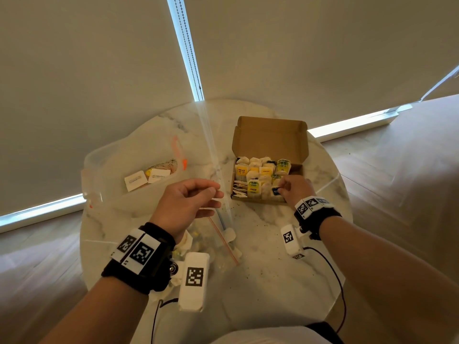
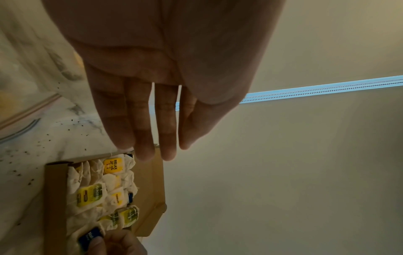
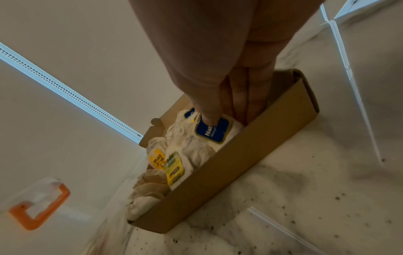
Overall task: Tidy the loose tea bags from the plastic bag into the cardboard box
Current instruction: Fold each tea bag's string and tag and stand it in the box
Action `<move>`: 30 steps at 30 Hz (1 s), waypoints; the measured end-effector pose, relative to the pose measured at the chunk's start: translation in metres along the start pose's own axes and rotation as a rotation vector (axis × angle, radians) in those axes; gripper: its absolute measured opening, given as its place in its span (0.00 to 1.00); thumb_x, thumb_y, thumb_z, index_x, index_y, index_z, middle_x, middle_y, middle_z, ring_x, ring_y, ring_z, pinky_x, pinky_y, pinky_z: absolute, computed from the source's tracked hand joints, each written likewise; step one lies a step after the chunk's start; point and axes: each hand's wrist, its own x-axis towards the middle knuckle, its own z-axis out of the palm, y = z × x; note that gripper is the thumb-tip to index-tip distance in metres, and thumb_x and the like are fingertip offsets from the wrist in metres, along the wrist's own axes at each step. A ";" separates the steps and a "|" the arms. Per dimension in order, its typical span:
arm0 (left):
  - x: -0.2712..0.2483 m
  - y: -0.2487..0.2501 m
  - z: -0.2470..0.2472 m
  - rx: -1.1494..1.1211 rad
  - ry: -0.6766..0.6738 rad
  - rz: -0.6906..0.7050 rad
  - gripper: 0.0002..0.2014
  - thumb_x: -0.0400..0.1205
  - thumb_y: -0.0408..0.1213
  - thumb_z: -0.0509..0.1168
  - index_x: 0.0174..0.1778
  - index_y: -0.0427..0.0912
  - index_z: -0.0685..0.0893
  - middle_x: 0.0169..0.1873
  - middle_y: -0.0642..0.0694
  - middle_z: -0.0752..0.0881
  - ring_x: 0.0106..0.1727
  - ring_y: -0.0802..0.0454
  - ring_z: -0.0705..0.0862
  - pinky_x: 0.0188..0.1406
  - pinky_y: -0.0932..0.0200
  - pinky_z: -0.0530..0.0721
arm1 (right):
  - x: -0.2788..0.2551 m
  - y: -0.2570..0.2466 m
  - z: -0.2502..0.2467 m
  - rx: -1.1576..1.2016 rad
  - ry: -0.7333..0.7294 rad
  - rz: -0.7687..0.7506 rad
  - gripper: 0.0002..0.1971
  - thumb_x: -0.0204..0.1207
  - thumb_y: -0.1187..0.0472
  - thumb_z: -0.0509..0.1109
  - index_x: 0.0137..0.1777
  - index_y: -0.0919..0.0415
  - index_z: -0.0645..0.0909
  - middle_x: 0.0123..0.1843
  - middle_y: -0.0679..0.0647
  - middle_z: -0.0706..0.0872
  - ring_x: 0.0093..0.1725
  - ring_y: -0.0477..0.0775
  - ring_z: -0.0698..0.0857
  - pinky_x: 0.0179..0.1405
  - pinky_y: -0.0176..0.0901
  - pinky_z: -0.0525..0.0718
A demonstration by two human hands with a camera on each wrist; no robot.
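A clear lidded plastic tub with orange clips (image 1: 104, 167) stands at the far left of the round white marble desk (image 1: 273, 269), holding white and yellow sachets (image 1: 146, 178); it is well apart from the brown cardboard box (image 1: 270, 142). Between the two hangs a thin beaded blind cord (image 1: 188, 50) in a bright gap between cream roller blinds (image 1: 74, 70).

The cardboard box sits at the far right of the desk with its lid flap standing up behind. It is packed with pale paper tea bags (image 2: 91, 198) carrying yellow, green and blue tags, set in rows. The right hand (image 1: 295, 188) reaches into the near right corner of the box, thumb pressing on a tea bag with a dark blue tag (image 3: 212, 130) and fingers curled behind it against the box wall, so it pinches that bag. The left hand (image 1: 188, 202) hovers over the middle of the desk, left of the box, fingers straight and relaxed, holding nothing.

The clear zip-top plastic bag with a red and blue seal strip (image 1: 223, 242) lies flat on the desk below the left wrist, with a few pale tea bags inside it. Dark tea specks are scattered over the marble near the box. Pale wooden floor (image 1: 37, 256) surrounds the desk.
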 end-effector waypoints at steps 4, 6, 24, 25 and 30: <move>0.002 -0.001 -0.001 0.007 0.004 -0.006 0.06 0.84 0.29 0.66 0.51 0.37 0.89 0.43 0.40 0.93 0.43 0.46 0.91 0.44 0.53 0.88 | 0.007 0.001 0.005 -0.024 0.057 0.052 0.05 0.76 0.61 0.76 0.50 0.58 0.89 0.51 0.54 0.88 0.50 0.53 0.83 0.50 0.36 0.72; 0.003 -0.001 -0.002 0.010 0.002 -0.004 0.06 0.84 0.29 0.66 0.51 0.37 0.89 0.43 0.40 0.93 0.43 0.46 0.90 0.44 0.53 0.88 | 0.011 0.002 0.008 -0.059 0.052 0.103 0.06 0.76 0.59 0.76 0.50 0.59 0.88 0.52 0.56 0.88 0.53 0.57 0.85 0.50 0.40 0.76; 0.016 -0.032 -0.039 0.565 -0.114 -0.033 0.07 0.86 0.41 0.66 0.57 0.51 0.86 0.29 0.52 0.86 0.27 0.57 0.80 0.31 0.61 0.78 | -0.007 -0.022 -0.003 -0.005 0.153 -0.012 0.07 0.77 0.61 0.70 0.52 0.59 0.87 0.50 0.57 0.89 0.51 0.60 0.86 0.51 0.46 0.83; 0.018 -0.039 -0.035 0.735 -0.187 -0.039 0.10 0.87 0.45 0.64 0.63 0.55 0.82 0.35 0.52 0.86 0.30 0.59 0.83 0.34 0.61 0.80 | -0.015 -0.030 -0.001 0.006 0.112 -0.105 0.06 0.77 0.62 0.71 0.50 0.59 0.87 0.48 0.56 0.89 0.48 0.57 0.86 0.48 0.44 0.82; 0.032 -0.068 -0.038 1.077 -0.160 -0.015 0.13 0.87 0.48 0.60 0.67 0.61 0.79 0.52 0.50 0.87 0.52 0.48 0.86 0.58 0.50 0.84 | -0.055 -0.068 0.025 -0.006 -0.187 -0.393 0.06 0.78 0.59 0.72 0.48 0.58 0.89 0.43 0.50 0.89 0.42 0.48 0.84 0.47 0.45 0.86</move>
